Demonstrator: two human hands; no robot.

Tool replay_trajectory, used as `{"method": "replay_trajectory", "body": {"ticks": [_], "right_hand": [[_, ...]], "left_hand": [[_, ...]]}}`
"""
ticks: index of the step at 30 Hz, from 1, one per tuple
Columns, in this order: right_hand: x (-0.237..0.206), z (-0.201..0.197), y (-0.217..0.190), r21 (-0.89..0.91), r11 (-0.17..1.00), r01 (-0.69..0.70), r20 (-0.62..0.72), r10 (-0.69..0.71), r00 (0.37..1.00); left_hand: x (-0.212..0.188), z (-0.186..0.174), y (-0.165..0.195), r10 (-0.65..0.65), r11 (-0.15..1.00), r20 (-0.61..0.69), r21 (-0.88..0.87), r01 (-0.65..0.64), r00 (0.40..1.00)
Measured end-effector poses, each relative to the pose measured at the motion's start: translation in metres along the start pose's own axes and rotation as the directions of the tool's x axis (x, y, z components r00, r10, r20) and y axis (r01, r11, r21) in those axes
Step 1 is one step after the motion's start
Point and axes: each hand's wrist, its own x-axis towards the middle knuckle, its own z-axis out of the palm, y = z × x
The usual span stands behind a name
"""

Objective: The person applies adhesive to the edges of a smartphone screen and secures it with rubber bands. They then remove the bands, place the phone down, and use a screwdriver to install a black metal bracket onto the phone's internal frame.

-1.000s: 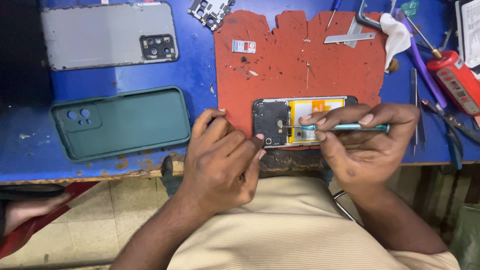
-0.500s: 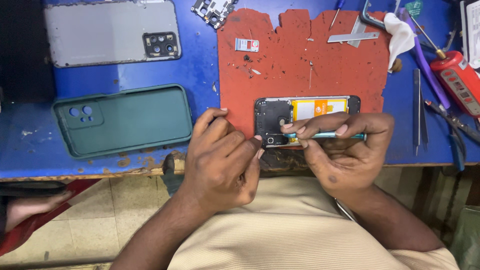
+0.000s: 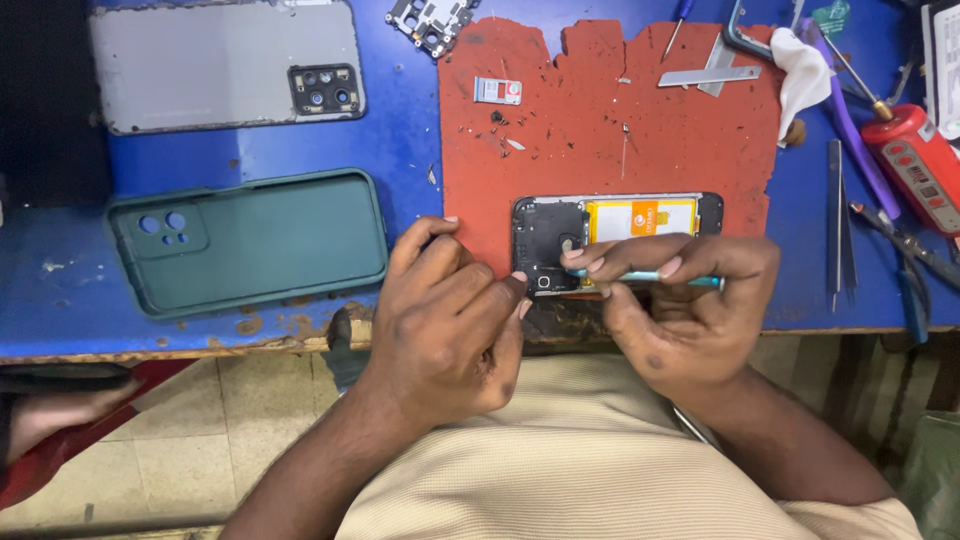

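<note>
I have the opened phone [image 3: 615,240] lying back-up on the red mat [image 3: 600,110], near the table's front edge, at about 12 o'clock from my chest. My left hand [image 3: 450,320] lies curled against the phone's left end, at its 9 o'clock, fingertips pressing the frame and the mat; it grips nothing, it only steadies. My right hand [image 3: 680,310] pinches a slim teal screwdriver [image 3: 650,277] between thumb and forefingers, the shaft lying nearly flat and pointing toward 9 o'clock, its tip at the dark lower-left part of the board beside the yellow battery [image 3: 640,218]. Whether the tip sits in a screw head I cannot tell; my fingers hide it.

To do this well, I judge that I should keep the left hand firm so the phone does not slide, raise the driver more upright before turning, and press lightly so the tip does not skip onto the battery. Loose bits lie scattered on the mat at 12 o'clock. The green case [image 3: 250,240] and the grey back cover [image 3: 225,65] lie at 10 o'clock, well apart.
</note>
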Motion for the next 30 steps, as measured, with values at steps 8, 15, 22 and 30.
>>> {"method": "replay_trajectory", "body": {"ticks": [8, 15, 22, 30], "right_hand": [[0.04, -0.012, -0.038, -0.416, 0.831, 0.37, 0.391, -0.203, 0.897], [0.054, -0.014, -0.048, -0.465, 0.819, 0.336, 0.493, -0.075, 0.867], [0.055, -0.015, -0.05, -0.378, 0.865, 0.331, 0.456, -0.137, 0.879], [0.059, -0.009, -0.054, -0.513, 0.755, 0.408, 0.45, -0.168, 0.877]], "left_hand": [[0.0, 0.0, 0.0, 0.018, 1.0, -0.009, 0.005, -0.018, 1.0], [0.001, 0.001, -0.002, 0.029, 0.999, -0.028, 0.017, -0.028, 0.999], [0.001, 0.002, -0.002, 0.026, 1.0, -0.016, 0.016, -0.026, 1.0], [0.001, 0.0, 0.0, 0.019, 1.0, -0.016, 0.015, -0.019, 1.0]]}}
